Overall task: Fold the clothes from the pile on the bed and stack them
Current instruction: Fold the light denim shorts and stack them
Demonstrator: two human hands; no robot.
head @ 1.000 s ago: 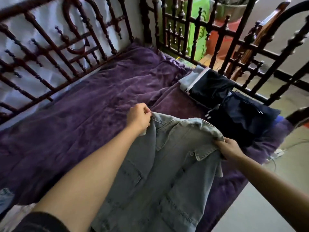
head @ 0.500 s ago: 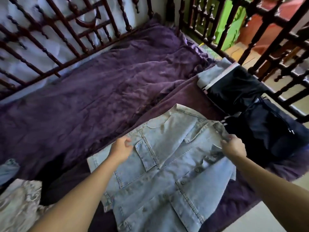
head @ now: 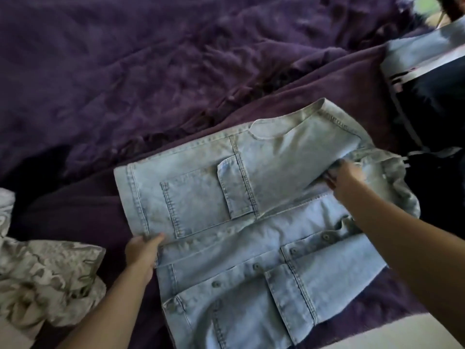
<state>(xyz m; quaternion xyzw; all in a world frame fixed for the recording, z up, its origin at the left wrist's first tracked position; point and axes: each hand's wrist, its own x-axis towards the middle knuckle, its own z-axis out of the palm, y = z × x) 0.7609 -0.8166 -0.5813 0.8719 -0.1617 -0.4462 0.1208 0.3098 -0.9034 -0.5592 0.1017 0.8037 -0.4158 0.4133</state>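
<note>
A pale blue denim jacket [head: 264, 222] lies spread flat on the purple bedcover [head: 151, 71], front side up with pockets and buttons showing. My left hand [head: 142, 250] pinches the jacket's bottom hem at the left. Near the collar on the right, my right hand [head: 344, 177] grips the edge of the front panel; its fingers are blurred by motion. A stack of folded dark clothes [head: 432, 102] sits at the right edge of the bed, with a pale grey folded piece on its far side.
A crumpled grey-and-white patterned garment [head: 45, 280] lies at the left edge of the bed. The bed's near edge and a strip of pale floor [head: 377, 333] show at the bottom right.
The jacket went from hanging in both hands to lying flat on the bed. My left hand moved down to the hem; my right stayed by the collar. The view tilted down.
</note>
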